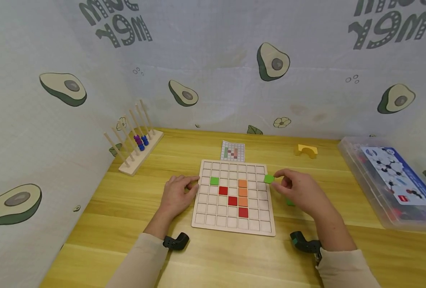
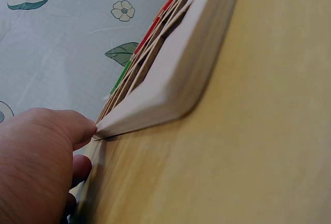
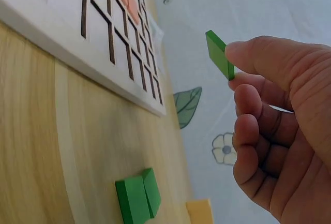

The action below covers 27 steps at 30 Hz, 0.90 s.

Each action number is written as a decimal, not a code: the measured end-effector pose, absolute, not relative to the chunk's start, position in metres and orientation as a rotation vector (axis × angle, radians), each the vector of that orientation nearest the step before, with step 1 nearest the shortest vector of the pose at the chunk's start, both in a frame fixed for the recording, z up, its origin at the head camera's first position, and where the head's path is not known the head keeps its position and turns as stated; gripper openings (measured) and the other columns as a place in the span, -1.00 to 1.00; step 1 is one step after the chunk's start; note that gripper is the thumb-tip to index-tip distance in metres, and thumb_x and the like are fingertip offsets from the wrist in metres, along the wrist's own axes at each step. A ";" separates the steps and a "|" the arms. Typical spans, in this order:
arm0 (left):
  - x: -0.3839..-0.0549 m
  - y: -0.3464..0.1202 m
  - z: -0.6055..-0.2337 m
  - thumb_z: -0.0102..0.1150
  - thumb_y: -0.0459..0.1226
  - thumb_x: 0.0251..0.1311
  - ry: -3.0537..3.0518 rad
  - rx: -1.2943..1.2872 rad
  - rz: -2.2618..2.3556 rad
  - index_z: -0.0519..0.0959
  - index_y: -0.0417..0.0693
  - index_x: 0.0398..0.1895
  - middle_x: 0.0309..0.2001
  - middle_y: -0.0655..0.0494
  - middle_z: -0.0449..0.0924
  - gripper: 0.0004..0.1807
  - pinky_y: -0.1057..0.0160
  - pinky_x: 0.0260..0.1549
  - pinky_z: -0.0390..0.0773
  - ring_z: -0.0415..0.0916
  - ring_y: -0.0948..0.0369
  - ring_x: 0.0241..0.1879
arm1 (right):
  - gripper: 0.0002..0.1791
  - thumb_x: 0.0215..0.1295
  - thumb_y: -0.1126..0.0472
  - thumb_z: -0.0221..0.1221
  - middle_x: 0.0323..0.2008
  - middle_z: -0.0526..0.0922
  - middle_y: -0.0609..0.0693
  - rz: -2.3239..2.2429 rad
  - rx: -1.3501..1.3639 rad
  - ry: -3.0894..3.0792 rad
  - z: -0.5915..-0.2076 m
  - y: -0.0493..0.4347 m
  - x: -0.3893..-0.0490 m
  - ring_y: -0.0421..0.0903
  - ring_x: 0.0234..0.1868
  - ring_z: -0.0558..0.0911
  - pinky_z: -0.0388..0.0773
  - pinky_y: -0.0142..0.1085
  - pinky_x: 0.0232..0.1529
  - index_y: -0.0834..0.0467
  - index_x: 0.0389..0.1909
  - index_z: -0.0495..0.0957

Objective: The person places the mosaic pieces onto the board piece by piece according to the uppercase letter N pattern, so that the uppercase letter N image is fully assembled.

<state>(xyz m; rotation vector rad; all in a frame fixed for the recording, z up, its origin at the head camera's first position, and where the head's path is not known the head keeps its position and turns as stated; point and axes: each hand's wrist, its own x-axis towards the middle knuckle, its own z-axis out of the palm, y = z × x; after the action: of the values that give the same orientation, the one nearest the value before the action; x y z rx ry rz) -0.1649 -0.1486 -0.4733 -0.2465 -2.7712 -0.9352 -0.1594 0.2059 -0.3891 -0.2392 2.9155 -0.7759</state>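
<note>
Right hand (image 1: 300, 191) pinches the green tile (image 1: 269, 179) by the board's (image 1: 221, 221) two o'clock edge; likely light, stiff, best held by its rim; left hand (image 1: 177, 195) only touches ten o'clock

Four green tiles (image 1: 269, 179), three red tiles (image 1: 232, 201), three orange tiles (image 1: 242, 192)

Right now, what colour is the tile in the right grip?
Green; the tile shows best in the right wrist view.
</note>
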 end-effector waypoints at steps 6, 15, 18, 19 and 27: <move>-0.165 -0.149 -0.474 0.29 -0.15 0.33 -2.771 -0.247 -0.936 0.73 0.13 0.10 -0.38 0.23 0.62 -0.70 0.19 -0.18 0.26 0.37 0.19 -0.28 | -0.67 0.39 0.07 0.28 -0.44 0.48 -0.04 -0.795 -0.301 2.896 -0.388 0.190 -0.155 -0.12 -0.47 0.40 0.31 -0.34 -0.52 0.14 0.07 0.60; -0.166 -0.149 -0.475 0.28 -0.14 0.34 -2.776 -0.246 -0.932 0.73 0.13 0.11 -0.38 0.23 0.62 -0.69 0.20 -0.18 0.26 0.35 0.19 -0.29 | -0.74 0.32 0.07 0.34 -0.54 0.44 -0.13 -0.766 -0.507 2.878 -0.400 0.158 -0.149 -0.20 -0.52 0.37 0.28 -0.38 -0.50 0.08 -0.05 0.64; -0.167 -0.149 -0.476 0.28 -0.13 0.34 -2.780 -0.244 -0.928 0.72 0.14 0.12 -0.37 0.23 0.62 -0.69 0.20 -0.18 0.27 0.36 0.19 -0.29 | -0.75 0.30 0.04 0.36 -0.57 0.42 -0.17 -0.762 -0.560 2.881 -0.407 0.145 -0.147 -0.22 -0.54 0.36 0.28 -0.39 -0.49 0.05 -0.09 0.65; -0.167 -0.149 -0.476 0.28 -0.13 0.34 -2.780 -0.245 -0.927 0.72 0.14 0.12 -0.37 0.23 0.62 -0.69 0.20 -0.17 0.27 0.36 0.20 -0.29 | -0.76 0.30 0.04 0.36 -0.57 0.41 -0.17 -0.761 -0.573 2.885 -0.409 0.141 -0.147 -0.23 -0.54 0.36 0.28 -0.39 -0.49 0.06 -0.10 0.65; -0.166 -0.149 -0.474 0.28 -0.14 0.34 -2.777 -0.255 -0.936 0.73 0.13 0.11 -0.37 0.23 0.63 -0.69 0.20 -0.18 0.28 0.37 0.19 -0.29 | -0.74 0.29 0.04 0.37 -0.60 0.42 -0.18 -0.793 -0.571 2.879 -0.413 0.107 -0.147 -0.23 -0.56 0.37 0.30 -0.37 -0.48 0.04 -0.08 0.67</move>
<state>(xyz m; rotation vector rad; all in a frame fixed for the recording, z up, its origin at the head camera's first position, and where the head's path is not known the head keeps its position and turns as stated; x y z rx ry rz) -0.1656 -0.1489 -0.4737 -0.2554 -2.7773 -0.9363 -0.1470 0.1069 -0.4130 -0.5708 2.8785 -0.7933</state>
